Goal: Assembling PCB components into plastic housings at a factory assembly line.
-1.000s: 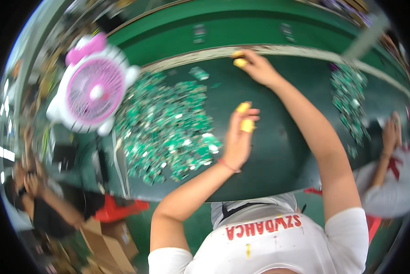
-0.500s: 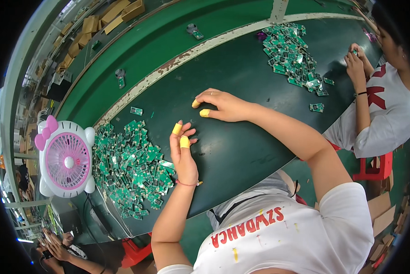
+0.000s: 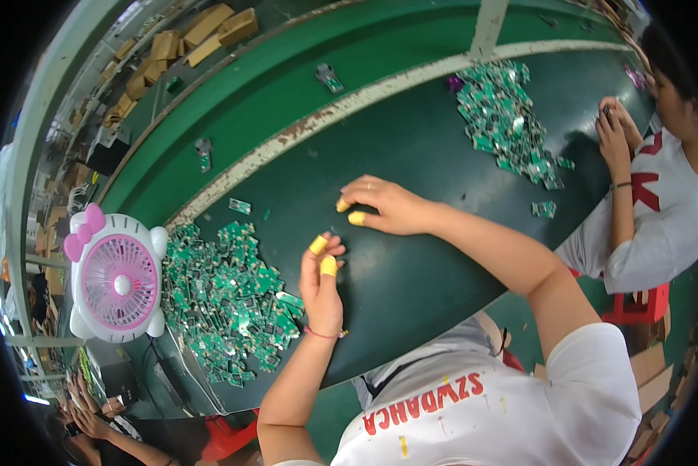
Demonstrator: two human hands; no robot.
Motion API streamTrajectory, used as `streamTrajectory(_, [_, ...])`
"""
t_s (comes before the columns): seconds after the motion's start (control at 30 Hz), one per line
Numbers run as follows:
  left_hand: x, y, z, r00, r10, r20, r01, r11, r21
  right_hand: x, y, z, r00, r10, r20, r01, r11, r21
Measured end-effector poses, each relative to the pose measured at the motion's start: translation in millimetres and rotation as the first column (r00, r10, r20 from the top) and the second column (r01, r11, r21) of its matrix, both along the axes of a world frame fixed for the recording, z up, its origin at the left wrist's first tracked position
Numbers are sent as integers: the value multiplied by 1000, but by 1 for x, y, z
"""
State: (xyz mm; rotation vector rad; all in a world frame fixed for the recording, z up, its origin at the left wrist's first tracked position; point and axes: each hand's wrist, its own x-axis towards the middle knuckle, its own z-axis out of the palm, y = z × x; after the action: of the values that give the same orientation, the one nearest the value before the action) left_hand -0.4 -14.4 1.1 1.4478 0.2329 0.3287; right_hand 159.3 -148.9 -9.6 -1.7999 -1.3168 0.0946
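Note:
Both my hands hover over the dark green worktable [image 3: 411,272], with yellow covers on thumb and forefinger. My left hand [image 3: 323,291] is just right of a large heap of small green circuit boards [image 3: 232,311]. Its thumb and forefinger are a little apart, the other fingers loosely curled, and nothing shows between them. Slightly farther off and to the right is my right hand [image 3: 388,206], palm down, its thumb apart from the bent fingers. I see nothing in its grasp. A single circuit board [image 3: 240,206] lies beyond the heap.
A white and pink fan [image 3: 120,279] stands left of the heap. Another board pile [image 3: 504,116] lies far right, near a co-worker's hands [image 3: 617,132]. Past a worn pale rail [image 3: 287,140], two grey holders with boards [image 3: 328,78] sit on a green strip.
The whole view has shifted, so things sit lower in the picture. My left hand has moved slightly right, closer to my right hand. Neither has visibly picked up anything.

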Motion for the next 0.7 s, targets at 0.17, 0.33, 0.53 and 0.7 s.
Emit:
streamTrajectory(0.17, [-3,-2,-6,997,-58,47,57,998,11,-7,-1,4,1000,-7,5,7,1000,-13])
streamTrajectory(0.33, [-10,2,-22,979,-68,190,68,998,4,-26,9,20,999,-40,29,43,993,-108])
streamTrajectory(0.53, [-6,-6,-3,987,-16,161,28,997,-74,-21,1,20,999,-47,-22,43,986,-162])
streamTrajectory(0.7, [-6,-4,-1,994,-31,106,34,999,-21,-17,3,16,998,-41,-57,30,983,-184])
